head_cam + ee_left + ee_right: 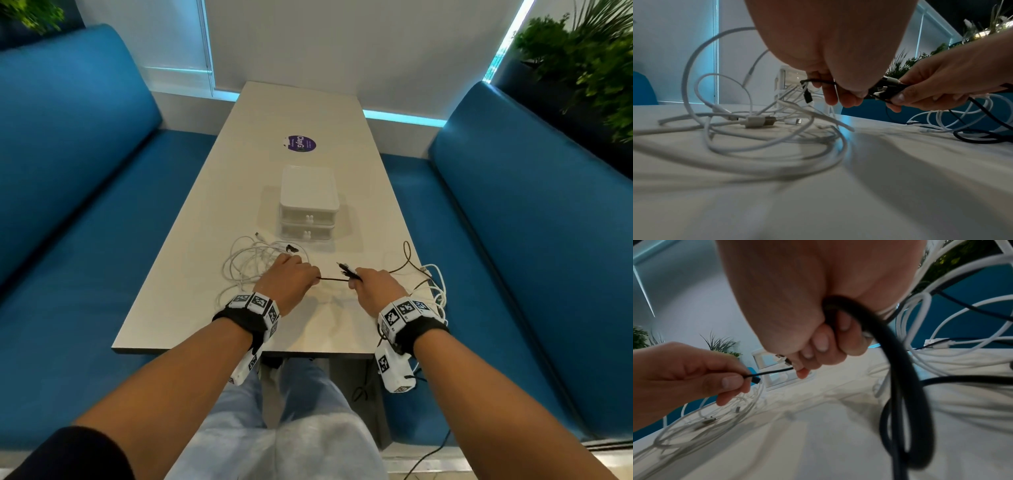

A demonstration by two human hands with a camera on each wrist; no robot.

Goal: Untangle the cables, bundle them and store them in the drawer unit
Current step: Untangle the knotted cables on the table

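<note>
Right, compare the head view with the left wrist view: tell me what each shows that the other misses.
Only the head view shows both wristbands, the purple sticker and the drawer unit's top with both drawers closed. Only the left wrist view shows close-up plugs: a white USB plug on the table and a black plug dangling below the left hand. Both show the left hand and right hand holding the black cable, plus the white cable tangle.
</note>
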